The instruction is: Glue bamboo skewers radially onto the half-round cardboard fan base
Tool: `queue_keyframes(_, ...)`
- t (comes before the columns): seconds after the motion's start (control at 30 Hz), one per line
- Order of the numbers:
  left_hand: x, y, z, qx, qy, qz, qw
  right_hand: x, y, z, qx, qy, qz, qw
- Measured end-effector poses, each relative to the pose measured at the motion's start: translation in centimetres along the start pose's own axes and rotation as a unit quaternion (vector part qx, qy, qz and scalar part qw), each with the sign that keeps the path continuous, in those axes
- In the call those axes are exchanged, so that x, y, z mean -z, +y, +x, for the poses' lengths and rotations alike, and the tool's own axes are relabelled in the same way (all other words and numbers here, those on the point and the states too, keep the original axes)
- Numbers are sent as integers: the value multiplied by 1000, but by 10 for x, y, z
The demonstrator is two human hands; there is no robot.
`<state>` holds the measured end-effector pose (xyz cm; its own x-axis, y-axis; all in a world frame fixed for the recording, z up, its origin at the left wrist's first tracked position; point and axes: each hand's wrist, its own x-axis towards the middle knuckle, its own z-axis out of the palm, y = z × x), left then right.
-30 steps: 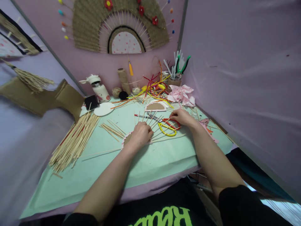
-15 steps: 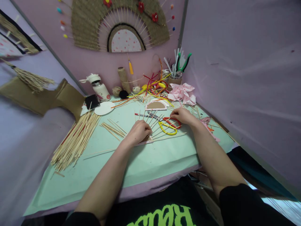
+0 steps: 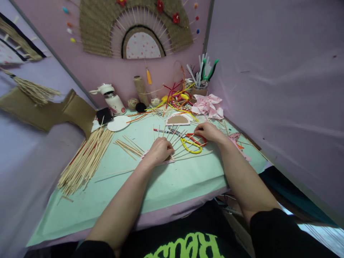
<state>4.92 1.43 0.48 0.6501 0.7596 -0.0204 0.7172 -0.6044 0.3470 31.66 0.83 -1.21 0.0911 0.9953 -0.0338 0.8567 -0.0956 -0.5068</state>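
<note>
1. The half-round piece (image 3: 168, 161) lies flat on the table (image 3: 107, 204), in front of the person and largely covered by a hand; brown cardboard and a pinkish-white edging show around it.
2. Its straight edge faces the person, and its long axis runs left to right, the right end a little farther away.
3. Thin sticks (image 3: 193, 156), pale, smooth and straight like split wood, fan out from it: most point away and to the right, one long one reaches left.
4. The left hand (image 3: 160, 150) rests over the piece, fingers bent and gathered at its right part.
5. The right hand (image 3: 205, 132), well apart from the left, has its fingers drawn together near the outer stick ends; at this size I cannot tell whether either hand grips a stick.
6. Metal scissors (image 3: 183, 135) with yellow and red looped handles lie among the fanned sticks, beside the right hand.
7. Beyond them sits a second cardboard half-round (image 3: 177, 120) with a scalloped pale rim.
8. Leftward lie a small pile of sticks (image 3: 128, 148), a thick bundle (image 3: 86, 157) and a smooth white oval (image 3: 119, 123).
9. Crumpled pink cloth (image 3: 207, 106) lies farther back on the right.
</note>
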Motion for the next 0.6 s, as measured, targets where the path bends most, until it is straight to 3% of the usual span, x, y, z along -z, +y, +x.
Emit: queue_keyframes(0.6,-3,0,1,-3,11,0,1000,-1,-3,0,-9,1,-3,1000)
